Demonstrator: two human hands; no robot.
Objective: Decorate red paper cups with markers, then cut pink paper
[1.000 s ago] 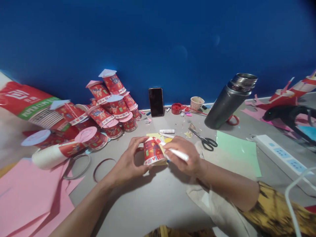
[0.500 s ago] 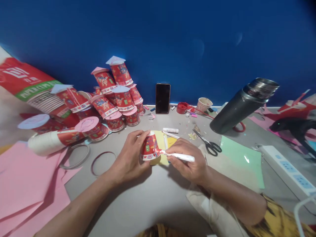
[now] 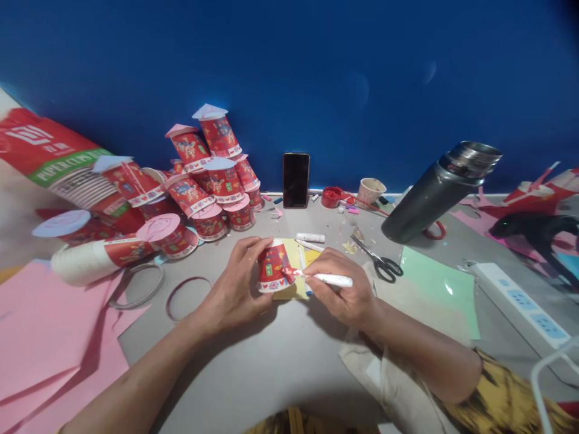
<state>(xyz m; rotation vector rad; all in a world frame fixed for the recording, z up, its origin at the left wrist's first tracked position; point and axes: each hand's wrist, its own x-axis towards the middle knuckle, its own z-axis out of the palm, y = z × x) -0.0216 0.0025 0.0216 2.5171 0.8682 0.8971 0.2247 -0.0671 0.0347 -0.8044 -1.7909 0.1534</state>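
Note:
My left hand (image 3: 246, 280) is closed round the left side of a red patterned paper cup (image 3: 274, 267), which is turned upside down with its wide rim low. My right hand (image 3: 341, 286) grips a white marker (image 3: 333, 279) whose red tip end meets the cup's right side, near the rim. Behind and under the cup lies a yellow sheet of paper (image 3: 289, 291). Just past it rest another white marker (image 3: 310, 237) and a few slim pens. To the right of my right hand are black-handled scissors (image 3: 384, 268), their blades partly spread.
Stacked red cups with paper tops (image 3: 221, 181) stand at the left, beside pink paper (image 3: 49, 325) and two tape rings (image 3: 187, 298). A phone (image 3: 295, 181) leans on the blue wall. Rightward are a dark flask (image 3: 429, 199), a green sheet (image 3: 441, 283) and a power strip (image 3: 520, 301).
The cup has turned slightly in my left hand. My right hand and the marker have shifted a little left and up, the tip still at the cup. The view has moved slightly.

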